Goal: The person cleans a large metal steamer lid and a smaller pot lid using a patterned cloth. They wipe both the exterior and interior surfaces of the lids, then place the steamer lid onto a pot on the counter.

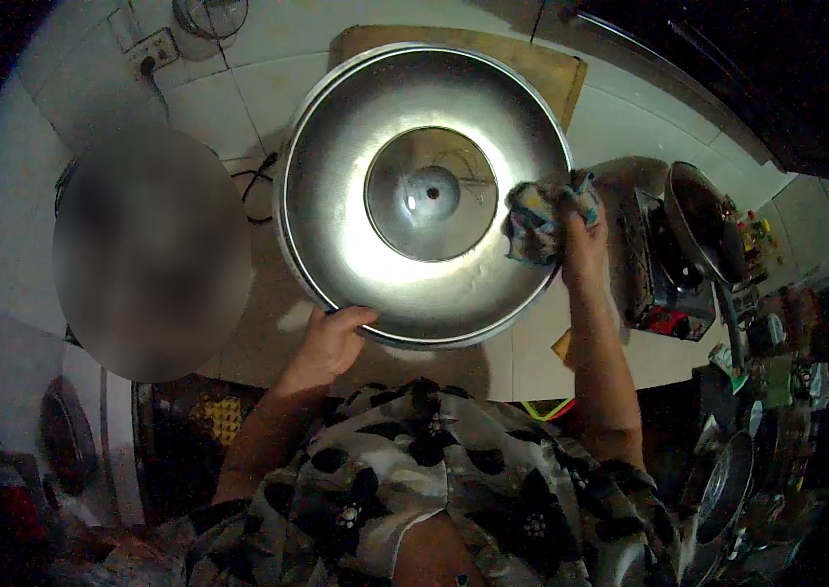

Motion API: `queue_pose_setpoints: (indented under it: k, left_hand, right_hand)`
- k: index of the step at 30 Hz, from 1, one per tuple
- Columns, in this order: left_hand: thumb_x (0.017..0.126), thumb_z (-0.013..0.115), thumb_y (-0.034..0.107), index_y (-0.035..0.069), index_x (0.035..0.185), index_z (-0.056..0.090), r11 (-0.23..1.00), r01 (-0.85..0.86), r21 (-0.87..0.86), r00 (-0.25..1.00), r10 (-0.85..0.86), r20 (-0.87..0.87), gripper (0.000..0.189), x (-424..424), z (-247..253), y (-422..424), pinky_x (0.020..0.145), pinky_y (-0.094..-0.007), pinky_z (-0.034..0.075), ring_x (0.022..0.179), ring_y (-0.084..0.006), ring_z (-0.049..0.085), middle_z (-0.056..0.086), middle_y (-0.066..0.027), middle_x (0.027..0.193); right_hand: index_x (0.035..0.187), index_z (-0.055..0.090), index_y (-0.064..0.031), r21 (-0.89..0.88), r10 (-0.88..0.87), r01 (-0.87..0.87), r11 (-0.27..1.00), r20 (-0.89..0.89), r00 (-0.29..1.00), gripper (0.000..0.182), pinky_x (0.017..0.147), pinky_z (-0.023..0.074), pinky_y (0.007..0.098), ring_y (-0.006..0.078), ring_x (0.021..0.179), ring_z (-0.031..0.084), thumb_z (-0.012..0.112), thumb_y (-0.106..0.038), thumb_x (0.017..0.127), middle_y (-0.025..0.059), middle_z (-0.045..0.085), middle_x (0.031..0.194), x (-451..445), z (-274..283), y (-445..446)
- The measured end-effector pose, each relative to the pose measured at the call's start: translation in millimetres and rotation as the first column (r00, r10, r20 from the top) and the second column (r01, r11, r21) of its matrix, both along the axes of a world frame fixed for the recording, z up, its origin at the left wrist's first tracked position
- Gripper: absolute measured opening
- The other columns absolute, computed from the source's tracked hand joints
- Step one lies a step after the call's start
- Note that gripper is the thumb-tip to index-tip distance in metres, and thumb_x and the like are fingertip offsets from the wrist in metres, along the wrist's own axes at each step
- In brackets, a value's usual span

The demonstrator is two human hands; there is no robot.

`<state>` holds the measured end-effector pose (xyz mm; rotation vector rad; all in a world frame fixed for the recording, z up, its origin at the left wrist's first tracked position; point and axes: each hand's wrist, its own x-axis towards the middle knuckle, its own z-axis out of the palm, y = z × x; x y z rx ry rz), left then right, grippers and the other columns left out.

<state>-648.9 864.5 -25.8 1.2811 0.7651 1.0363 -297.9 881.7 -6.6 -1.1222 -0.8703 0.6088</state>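
Observation:
A large round stainless steel lid (429,301) with a glass window (400,154) in its middle is held up in front of me. A round fitting (433,193) shows at the centre of the glass. My left hand (330,339) grips the lid's lower left rim, thumb over the inner edge. On the right side of the lid, my right hand (585,238) holds a crumpled patterned cloth (535,224) at the metal near the rim. Some of its fingers are hidden by the cloth and the rim.
A wooden board (569,81) leans on the tiled wall behind the lid. To the right stands a stove (668,312) with a tilted pan (701,213), its handle towards me. A black cord (260,192) lies left of the lid, below a wall socket (154,55). The far left is blurred.

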Motion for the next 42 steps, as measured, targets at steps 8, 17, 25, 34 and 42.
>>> queue_pose_setpoints:
  k: [8, 17, 25, 34, 42]
  left_hand:
    - [0.072, 0.061, -0.002, 0.003, 0.092, 0.061, 0.985, -0.117, -0.131, 0.956, 0.147, 0.254, 0.021, 21, -39, 8, 0.081, -0.0363, 0.047, 0.089, -0.0215, 0.058, 0.062, -0.0088, 0.092]
    - [0.072, 0.057, -0.009, 0.002, 0.102, 0.056, 0.916, 0.006, -0.402, 0.815, 0.229, 0.533, 0.032, 37, -20, 3, 0.077, -0.0329, 0.046, 0.091, -0.0193, 0.057, 0.06, -0.0055, 0.096]
    - [0.074, 0.063, 0.008, 0.007, 0.095, 0.058, 0.945, -0.139, -0.297, 0.958, 0.204, 0.201, 0.022, 23, -6, -13, 0.07, -0.0317, 0.048, 0.085, -0.0177, 0.057, 0.059, -0.0061, 0.092]
    - [0.071, 0.056, -0.009, 0.003, 0.104, 0.053, 0.889, -0.075, -0.452, 0.911, 0.245, 0.33, 0.036, 31, 6, -10, 0.084, -0.0327, 0.042, 0.093, -0.0201, 0.055, 0.057, -0.0069, 0.102]
    - [0.071, 0.058, -0.006, 0.001, 0.104, 0.054, 0.934, -0.025, -0.357, 0.884, 0.187, 0.428, 0.033, 33, -17, -3, 0.08, -0.0329, 0.042, 0.092, -0.0195, 0.055, 0.058, -0.0065, 0.099]
  right_hand:
    - [0.139, 0.005, -0.0088, -0.092, 0.11, -0.153, 0.984, -0.366, 0.924, 0.064, 0.091, 0.0379, 0.0326, 0.0208, 0.105, 0.045, 0.045, -0.018, 0.09, 0.0108, 0.043, 0.121, -137, -64, -48]
    - [0.127, 0.033, -0.0077, -0.121, 0.206, -0.293, 0.948, -0.467, 0.86, 0.04, 0.089, 0.0417, 0.0331, 0.0213, 0.107, 0.048, 0.045, -0.02, 0.091, 0.0096, 0.046, 0.12, -130, -57, -42]
    - [0.127, 0.026, -0.0057, 0.072, -0.142, 0.13, 0.989, 0.181, 0.973, 0.049, 0.084, 0.042, 0.031, 0.0189, 0.102, 0.048, 0.047, -0.002, 0.083, 0.0115, 0.045, 0.117, -23, 20, 4]
    - [0.135, 0.016, -0.0088, 0.342, -0.263, 0.107, 0.933, 0.451, 0.853, 0.066, 0.088, 0.0412, 0.0366, 0.0254, 0.111, 0.043, 0.055, -0.007, 0.082, 0.0155, 0.037, 0.126, -29, 74, 25]
    - [0.129, 0.028, 0.0066, -0.209, 0.155, 0.218, 0.953, 0.958, 0.241, 0.066, 0.101, 0.026, 0.0469, 0.0403, 0.121, 0.033, 0.058, -0.026, 0.081, 0.0254, 0.033, 0.132, -116, -31, -2]
